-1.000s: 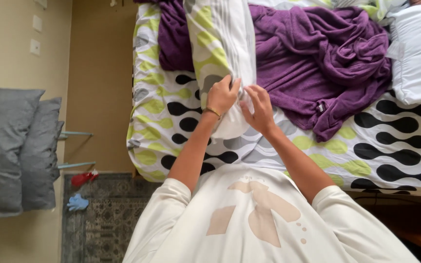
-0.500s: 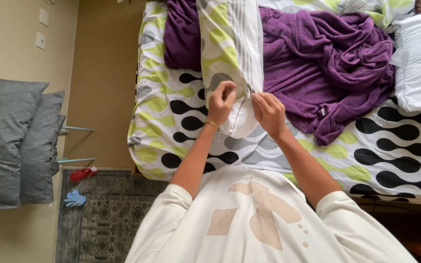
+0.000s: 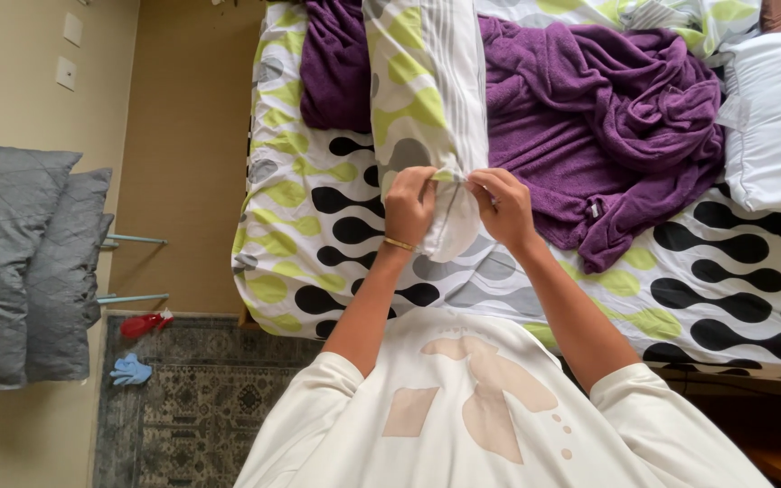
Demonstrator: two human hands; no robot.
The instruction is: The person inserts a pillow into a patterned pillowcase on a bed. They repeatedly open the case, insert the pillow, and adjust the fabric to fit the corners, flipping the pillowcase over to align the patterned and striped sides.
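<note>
Since the earlier frame both hands have shifted slightly toward frame right along the pillow's (image 3: 427, 99) open end; the bed sits closer in view. I log the left hand (image 3: 409, 206) and right hand (image 3: 503, 206) closed in pinches on the patterned pillowcase edge (image 3: 452, 177), one at each side. Pillow's long axis runs from the hands straight up to top centre of frame, over the purple blanket (image 3: 607, 117). Both hands equally near.
</note>
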